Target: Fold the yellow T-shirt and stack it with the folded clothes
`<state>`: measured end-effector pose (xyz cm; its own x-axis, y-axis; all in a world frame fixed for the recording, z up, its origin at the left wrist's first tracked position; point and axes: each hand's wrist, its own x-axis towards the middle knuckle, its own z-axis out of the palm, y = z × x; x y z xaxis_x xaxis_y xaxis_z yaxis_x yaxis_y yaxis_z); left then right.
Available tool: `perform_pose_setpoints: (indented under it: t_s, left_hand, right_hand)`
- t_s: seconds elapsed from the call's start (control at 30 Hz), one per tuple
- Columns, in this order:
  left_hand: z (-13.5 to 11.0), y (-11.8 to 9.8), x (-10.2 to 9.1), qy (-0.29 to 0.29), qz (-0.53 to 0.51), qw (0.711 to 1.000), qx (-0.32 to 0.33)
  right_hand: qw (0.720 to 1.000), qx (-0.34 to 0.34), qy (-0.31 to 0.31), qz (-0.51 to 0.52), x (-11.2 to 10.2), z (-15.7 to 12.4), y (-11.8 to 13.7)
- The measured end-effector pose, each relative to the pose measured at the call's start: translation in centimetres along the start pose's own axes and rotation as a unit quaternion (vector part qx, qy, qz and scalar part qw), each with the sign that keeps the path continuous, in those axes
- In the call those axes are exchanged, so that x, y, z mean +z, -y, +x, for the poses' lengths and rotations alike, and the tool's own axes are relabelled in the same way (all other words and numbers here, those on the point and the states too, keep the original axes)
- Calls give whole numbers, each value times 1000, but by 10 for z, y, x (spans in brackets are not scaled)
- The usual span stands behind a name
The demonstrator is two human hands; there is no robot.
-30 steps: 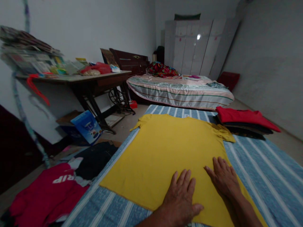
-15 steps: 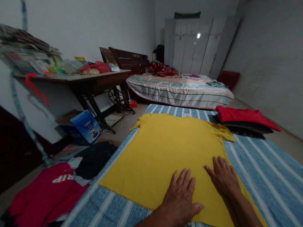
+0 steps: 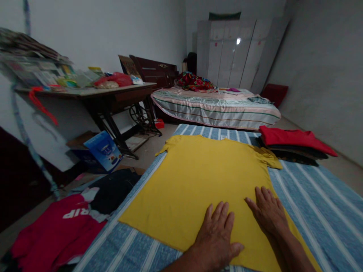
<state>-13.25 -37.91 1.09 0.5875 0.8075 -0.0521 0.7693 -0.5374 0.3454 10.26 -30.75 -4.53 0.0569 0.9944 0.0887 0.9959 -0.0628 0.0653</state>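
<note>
A yellow T-shirt (image 3: 198, 181) lies spread flat on a blue and white striped sheet (image 3: 317, 211). My left hand (image 3: 217, 236) rests palm down on the shirt's near hem, fingers stretched out. My right hand (image 3: 268, 211) lies flat beside it, on the shirt close to its right edge, fingers apart. Neither hand holds anything.
A stack of folded clothes with a red one on top (image 3: 292, 141) sits at the sheet's far right. Red and dark garments (image 3: 65, 226) lie in a heap on the floor at the left. A cluttered sewing table (image 3: 113, 94) stands at the left wall. A bed (image 3: 215, 105) and wardrobe (image 3: 229, 53) stand behind.
</note>
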Motion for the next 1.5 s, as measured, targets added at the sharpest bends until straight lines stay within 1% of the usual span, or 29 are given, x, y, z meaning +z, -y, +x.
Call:
perform_pose_setpoints:
  t_s: [0.27, 0.6, 0.83, 0.97, 1.17, 1.37, 1.5]
  left_hand:
    - [0, -2, -5, 4, -2, 1000, -5]
    - [-1, -3, -7, 13, 2, 1000, -10]
    - [-1, -1, -5, -1, -2, 1000, -1]
    - [0, -1, -4, 3, 2, 1000, -5]
    - [0, -2, -5, 7, -4, 1000, -5]
    - [0, -3, -8, 12, -6, 1000, -8]
    - [0, -2, -6, 8, -3, 1000, -9]
  right_hand:
    - [1000, -13, 3, 22, -7, -2, -1]
    - [1000, 3, -5, -3, 6, 1, -2]
    - [1000, -1, 1, -8, 5, 1, -3]
    - [1000, -6, 0, 4, 6, 2, -4]
    - [1000, 6, -8, 0, 3, 2, -2]
    - [1000, 12, 2, -5, -1, 0, 0]
    - [1000, 1, 6, -10, 1, 0, -1]
